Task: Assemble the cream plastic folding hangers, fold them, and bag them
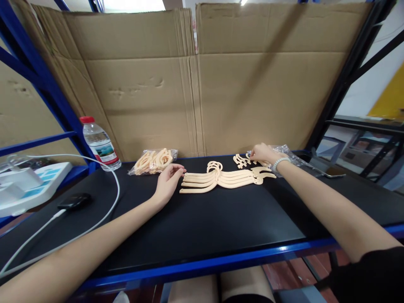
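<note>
Several beige, curved folding-hanger arms (pixel 202 184) lie in a row on the black tabletop, crossing in the middle below a cluster of beige hook loops (pixel 214 166). Beside the row's left ends rests my left hand (pixel 168 183), its fingers loosely bent and nothing visible in it. My right hand (pixel 263 154), with a beaded bracelet at the wrist, reaches to a small pile of beige hook-shaped pieces (pixel 240 161) at the back. Its fingertips are pinched down at that pile's right side; what they grip is mostly hidden. Short curved pieces (pixel 265 174) lie at the row's right end.
A clear bag of beige parts (pixel 153 162) lies at the back left, near a water bottle (pixel 100 145). Another clear bag (pixel 288 155) and a phone-like flat object (pixel 334 173) are at right. A white cable (pixel 118 189) curves past a black device (pixel 75 201). Cardboard (pixel 151 97) stands behind.
</note>
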A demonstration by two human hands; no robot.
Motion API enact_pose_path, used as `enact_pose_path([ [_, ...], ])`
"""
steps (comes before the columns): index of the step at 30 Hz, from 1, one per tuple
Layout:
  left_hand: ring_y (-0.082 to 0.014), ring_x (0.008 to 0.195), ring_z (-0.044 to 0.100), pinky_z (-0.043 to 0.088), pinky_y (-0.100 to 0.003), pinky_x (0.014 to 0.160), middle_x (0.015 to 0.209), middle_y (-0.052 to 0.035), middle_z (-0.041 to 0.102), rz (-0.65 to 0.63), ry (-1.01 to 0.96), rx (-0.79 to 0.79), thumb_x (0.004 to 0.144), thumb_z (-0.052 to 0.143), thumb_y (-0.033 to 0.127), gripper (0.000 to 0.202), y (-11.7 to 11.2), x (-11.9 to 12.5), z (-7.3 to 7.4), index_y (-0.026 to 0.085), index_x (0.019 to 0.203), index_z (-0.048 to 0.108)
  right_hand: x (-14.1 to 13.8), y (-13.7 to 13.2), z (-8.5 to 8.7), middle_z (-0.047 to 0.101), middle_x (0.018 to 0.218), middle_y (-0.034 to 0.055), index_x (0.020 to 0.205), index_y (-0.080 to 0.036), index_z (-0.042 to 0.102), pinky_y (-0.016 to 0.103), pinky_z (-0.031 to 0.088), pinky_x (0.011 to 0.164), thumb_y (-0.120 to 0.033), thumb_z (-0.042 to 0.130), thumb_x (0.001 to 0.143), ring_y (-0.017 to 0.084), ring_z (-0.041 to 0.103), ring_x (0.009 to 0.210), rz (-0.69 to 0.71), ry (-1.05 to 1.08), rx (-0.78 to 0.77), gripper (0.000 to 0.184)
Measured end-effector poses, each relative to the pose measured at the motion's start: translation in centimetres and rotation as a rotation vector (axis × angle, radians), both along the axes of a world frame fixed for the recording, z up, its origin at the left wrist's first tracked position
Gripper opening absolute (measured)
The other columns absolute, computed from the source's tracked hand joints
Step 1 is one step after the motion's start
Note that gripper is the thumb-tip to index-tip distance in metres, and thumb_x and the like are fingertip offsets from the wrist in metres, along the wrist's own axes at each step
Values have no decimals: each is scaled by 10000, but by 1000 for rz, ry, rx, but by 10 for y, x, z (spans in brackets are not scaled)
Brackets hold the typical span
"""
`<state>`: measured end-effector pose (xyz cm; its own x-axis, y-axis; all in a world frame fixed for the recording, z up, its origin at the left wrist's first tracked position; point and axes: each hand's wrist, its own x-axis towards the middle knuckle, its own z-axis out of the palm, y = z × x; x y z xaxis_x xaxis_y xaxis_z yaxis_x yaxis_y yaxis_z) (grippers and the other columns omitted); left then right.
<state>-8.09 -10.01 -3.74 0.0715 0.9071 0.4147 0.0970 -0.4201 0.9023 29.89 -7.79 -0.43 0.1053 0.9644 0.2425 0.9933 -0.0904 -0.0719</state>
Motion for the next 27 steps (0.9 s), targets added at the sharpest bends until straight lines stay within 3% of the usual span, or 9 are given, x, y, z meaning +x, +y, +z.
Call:
enact_pose_path([
  [4, -195, 792, 642, 496, -352, 804, 837, -55, 680, -8, -2, -2, 698, 658, 410, 286, 0, 0, 0, 164, 837, 611, -6, 1, 1, 709, 738, 175, 697, -100, 758, 324, 399, 751, -176, 628, 717, 268, 642, 841, -8, -26, -63, 152],
  [8, -190, 775, 637, 489, -357, 808, 840, -56, 683, -8, -6, -9, 693, 665, 409, 301, 0, 0, -1, 157, 850, 610, -7, 5, -2, 671, 626, 129, 566, -126, 703, 332, 394, 743, -164, 650, 644, 274, 628, 812, -13, 34, -59, 102],
  [12, -187, 766, 631, 484, -352, 799, 841, -56, 686, -6, -15, -8, 688, 673, 396, 291, 0, 0, -1, 155, 840, 615, -3, 6, 0, 603, 525, 79, 494, -147, 648, 332, 393, 685, -203, 667, 600, 263, 607, 727, 7, 212, -20, 121],
  [15, -185, 763, 629, 482, -350, 794, 845, -55, 684, -9, -26, -6, 690, 679, 379, 270, -1, -1, 0, 155, 828, 618, -1, 2, 9, 619, 585, 68, 561, -148, 659, 316, 405, 656, -257, 653, 620, 228, 589, 700, 56, 417, 38, 124],
  [19, -180, 787, 632, 486, -339, 800, 867, -56, 678, -31, -56, -2, 719, 671, 370, 254, -12, 3, 10, 156, 844, 616, -14, -15, 21, 655, 780, 87, 758, -151, 667, 298, 459, 678, -430, 597, 716, 181, 583, 729, 238, 739, 75, 291],
  [22, -172, 787, 640, 497, -323, 792, 875, -57, 691, -106, -60, -27, 729, 697, 362, 260, -34, 12, 20, 154, 868, 629, -41, -36, 24, 647, 845, 87, 843, -159, 649, 286, 493, 677, -502, 579, 741, 156, 586, 724, 406, 921, 1, 365],
  [24, -153, 781, 641, 502, -309, 799, 893, -52, 695, -253, -61, -112, 735, 726, 347, 280, -51, 20, 26, 154, 914, 631, -65, -50, 23, 641, 846, 66, 860, -167, 643, 260, 494, 654, -461, 641, 720, 134, 579, 705, 514, 1053, -72, 326],
  [27, -141, 748, 651, 519, -302, 767, 915, -61, 691, -403, -61, -288, 733, 761, 363, 356, -72, 29, 30, 140, 985, 646, -107, -70, 19, 629, 802, 30, 856, -159, 635, 236, 490, 654, -296, 730, 689, 107, 577, 685, 725, 1445, -294, 236],
])
